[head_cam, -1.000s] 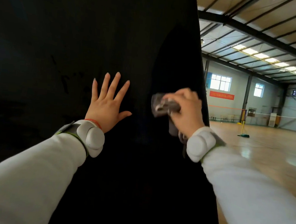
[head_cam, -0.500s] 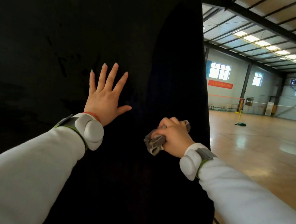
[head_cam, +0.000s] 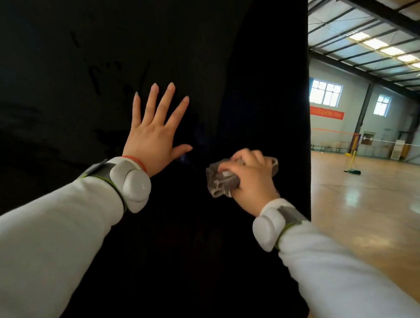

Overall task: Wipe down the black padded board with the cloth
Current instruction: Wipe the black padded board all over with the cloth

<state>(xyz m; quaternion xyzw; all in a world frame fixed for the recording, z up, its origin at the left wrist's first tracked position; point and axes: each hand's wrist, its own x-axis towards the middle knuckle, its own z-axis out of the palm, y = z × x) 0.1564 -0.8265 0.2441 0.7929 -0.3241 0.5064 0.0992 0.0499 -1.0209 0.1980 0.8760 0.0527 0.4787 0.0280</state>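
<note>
The left hand [head_cam: 155, 130] is flat on the black padded board [head_cam: 86, 44], fingers spread straight. The right hand [head_cam: 251, 179] has a grey cloth [head_cam: 218, 182] bunched up in its curled fingers, pressed against the board close to its right edge. Both wrists wear white bands.

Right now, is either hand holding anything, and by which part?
The right hand grips the crumpled grey cloth around its bunched middle, against the black padded board. The left hand holds nothing, flat on the board.
</note>
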